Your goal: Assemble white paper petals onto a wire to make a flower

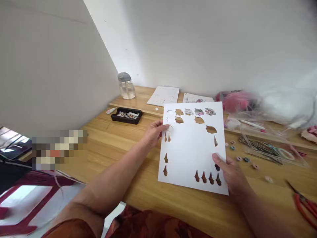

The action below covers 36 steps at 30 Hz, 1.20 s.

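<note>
Between my hands a white sheet of paper is held up, tilted toward me above the desk. Leaf- or petal-like shapes are cut out along its edges, and wood shows through the holes. My left hand pinches the sheet's left edge near the upper corner, thumb on the front. Gripping the lower right edge is my right hand, its thumb on the front over part of a cut-out. The fingers behind the paper are hidden. A few outlined shapes at the upper left look uncut.
A black tray of small beads, a lidded jar and more paper sheets lie beyond. To the right are thin rods, small spools, pink fluff and red-handled pliers. A wall rises behind the wooden desk.
</note>
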### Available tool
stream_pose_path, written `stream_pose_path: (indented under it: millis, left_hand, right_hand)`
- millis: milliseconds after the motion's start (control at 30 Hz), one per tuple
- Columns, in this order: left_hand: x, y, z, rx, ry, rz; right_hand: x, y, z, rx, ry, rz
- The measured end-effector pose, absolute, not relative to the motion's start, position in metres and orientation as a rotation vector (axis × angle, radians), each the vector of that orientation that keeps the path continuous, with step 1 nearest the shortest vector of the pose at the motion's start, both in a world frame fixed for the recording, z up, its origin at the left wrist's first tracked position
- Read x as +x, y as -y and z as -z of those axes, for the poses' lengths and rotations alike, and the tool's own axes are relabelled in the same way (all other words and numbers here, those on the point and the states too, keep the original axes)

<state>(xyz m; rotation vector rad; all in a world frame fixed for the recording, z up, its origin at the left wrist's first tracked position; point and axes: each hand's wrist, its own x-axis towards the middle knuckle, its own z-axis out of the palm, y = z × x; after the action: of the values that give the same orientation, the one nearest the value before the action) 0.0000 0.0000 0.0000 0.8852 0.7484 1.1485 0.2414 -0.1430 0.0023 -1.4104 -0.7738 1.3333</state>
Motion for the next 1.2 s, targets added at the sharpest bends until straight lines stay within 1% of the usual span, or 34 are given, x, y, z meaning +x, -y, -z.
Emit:
stream_pose_path:
  millis: [400, 900, 1200]
  left_hand:
    - [-0.0029, -0.0048, 0.0067, 0.965, -0.796, -1.193]
    - [-0.0017, -0.0007, -0.0026, 0.920, -0.772, -1.188]
    - [-0.0030, -0.0036, 0.0017, 0.923, -0.729, -1.165]
  right_hand:
    - [0.2401, 0.1428, 0.0002, -1.410, 0.810, -1.261]
    - [0.2387, 0.1429, -0.0042, -1.439, 0.766, -1.256]
    - [0.2391, 0.1427, -0.0027, -1.432, 0.744, -1.273]
